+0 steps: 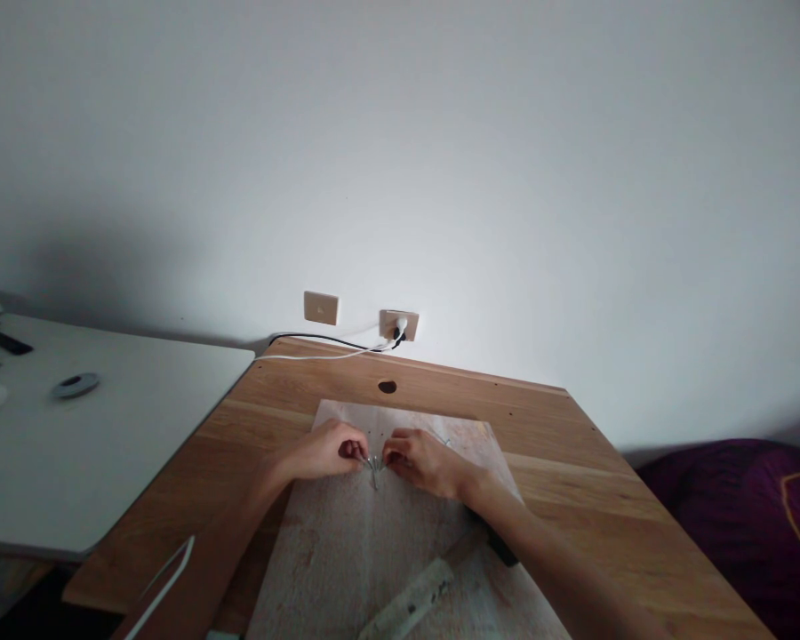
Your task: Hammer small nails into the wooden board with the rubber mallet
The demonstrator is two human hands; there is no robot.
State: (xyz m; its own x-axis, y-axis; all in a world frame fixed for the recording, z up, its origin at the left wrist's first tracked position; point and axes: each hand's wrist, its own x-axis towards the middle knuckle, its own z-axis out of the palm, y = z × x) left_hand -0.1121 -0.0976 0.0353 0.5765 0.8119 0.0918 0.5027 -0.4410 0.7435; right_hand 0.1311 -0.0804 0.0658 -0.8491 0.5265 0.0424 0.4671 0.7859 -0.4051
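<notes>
Several thin silvery nails (374,471) are clustered between my two hands, over a pale wooden board (326,551). My left hand (330,447) is closed in a pinch, its thumb and fingertips at the left side of the nails. From the other side, my right hand (423,458) pinches at the right end of the cluster, fingers bent downward. Just beyond the right hand, another small metal piece (446,441) lies on the board. A hammer (417,597) with a pale, worn handle rests on the near part of the board, its dark head partly hidden by my right forearm.
The board lies on a brown wooden table (593,498) with a round hole (388,387). Cables (326,356) run to a wall socket (400,325). At left, a white table (133,427) bears a tape roll (76,385). Purple fabric (726,507) is at right.
</notes>
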